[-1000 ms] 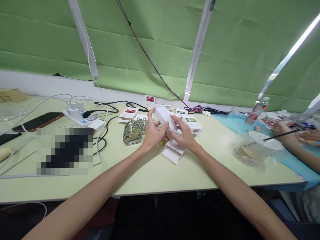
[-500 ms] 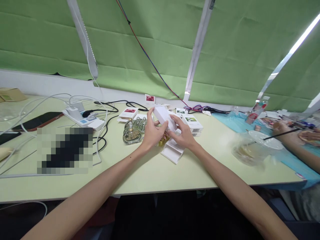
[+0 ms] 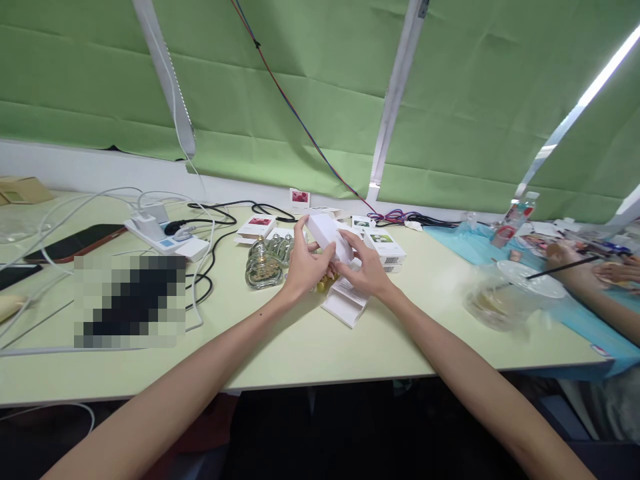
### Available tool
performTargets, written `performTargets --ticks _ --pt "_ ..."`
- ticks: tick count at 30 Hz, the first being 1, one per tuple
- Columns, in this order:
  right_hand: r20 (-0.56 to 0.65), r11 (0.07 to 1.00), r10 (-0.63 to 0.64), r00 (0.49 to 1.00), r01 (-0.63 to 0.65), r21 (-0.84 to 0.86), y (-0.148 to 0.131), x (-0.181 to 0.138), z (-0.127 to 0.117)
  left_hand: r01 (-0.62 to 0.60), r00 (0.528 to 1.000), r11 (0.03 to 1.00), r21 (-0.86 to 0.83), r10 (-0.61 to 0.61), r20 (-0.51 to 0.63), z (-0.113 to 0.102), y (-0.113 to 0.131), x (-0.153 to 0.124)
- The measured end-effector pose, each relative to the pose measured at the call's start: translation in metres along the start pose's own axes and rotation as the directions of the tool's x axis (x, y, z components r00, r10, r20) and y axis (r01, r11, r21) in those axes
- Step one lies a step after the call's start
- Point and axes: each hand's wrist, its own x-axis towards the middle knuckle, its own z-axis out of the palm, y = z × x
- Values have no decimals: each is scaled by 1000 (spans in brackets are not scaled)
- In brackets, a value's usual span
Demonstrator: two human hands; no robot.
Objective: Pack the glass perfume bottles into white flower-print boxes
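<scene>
Both of my hands hold a small white box (image 3: pixel 330 237) above the pale green table (image 3: pixel 310 347). My left hand (image 3: pixel 304 267) grips its left end, fingers curled round it. From the right, my right hand (image 3: pixel 364 268) wraps the box's lower side. Just left of my hands stands a clear glass perfume bottle (image 3: pixel 263 267) with more bottles behind it. A white open carton (image 3: pixel 346 303) lies under my right hand. Something small and golden (image 3: pixel 324 283) shows below my fingers.
Small printed boxes (image 3: pixel 385 248) lie behind my hands. A white power strip (image 3: pixel 165 240), cables (image 3: pixel 210 263) and a dark phone (image 3: pixel 75 243) sit at the left. At the right another person's hands (image 3: pixel 570 263) work over a blue mat with a plastic-lidded bowl (image 3: pixel 505 297) and a bottle (image 3: pixel 515 217).
My hands and the white box have barely shifted. The other person's hands at the right have moved slightly.
</scene>
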Motion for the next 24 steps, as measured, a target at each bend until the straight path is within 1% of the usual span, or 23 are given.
performTargets --ticks 24 --pt "-5 1000 -13 1000 13 12 -1 0 -1 -5 1000 999 -39 5 -3 1 -4 0"
